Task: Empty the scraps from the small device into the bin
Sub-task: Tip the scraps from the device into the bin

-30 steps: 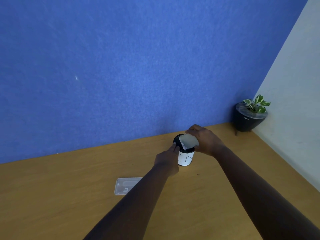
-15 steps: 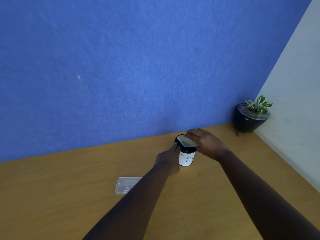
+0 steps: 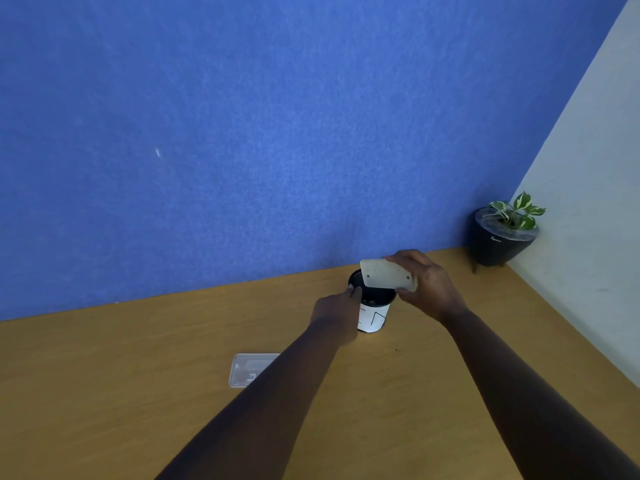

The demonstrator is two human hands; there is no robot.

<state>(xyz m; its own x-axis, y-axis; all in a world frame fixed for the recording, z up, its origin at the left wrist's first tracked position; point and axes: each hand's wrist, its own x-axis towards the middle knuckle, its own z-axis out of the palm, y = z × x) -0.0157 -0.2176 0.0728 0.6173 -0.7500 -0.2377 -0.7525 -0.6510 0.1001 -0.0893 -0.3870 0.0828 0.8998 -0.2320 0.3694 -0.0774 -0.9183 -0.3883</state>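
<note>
A small round bin (image 3: 374, 315), white with black lines and a black liner at the rim, stands on the wooden desk near the blue wall. My right hand (image 3: 427, 287) holds a small flat pale device (image 3: 386, 274) tipped on edge just above the bin's mouth, its underside with small screws facing me. My left hand (image 3: 337, 310) grips the bin's left rim, fingers on the black liner. Any scraps are too small to see.
A clear plastic lid or tray (image 3: 251, 369) lies flat on the desk (image 3: 104, 393) to the left, partly behind my left forearm. A black pot with a green-white plant (image 3: 502, 237) stands in the far right corner by the pale wall.
My right hand has lifted the device a little and tipped it more upright over the bin's mouth. My left hand has stayed on the rim.
</note>
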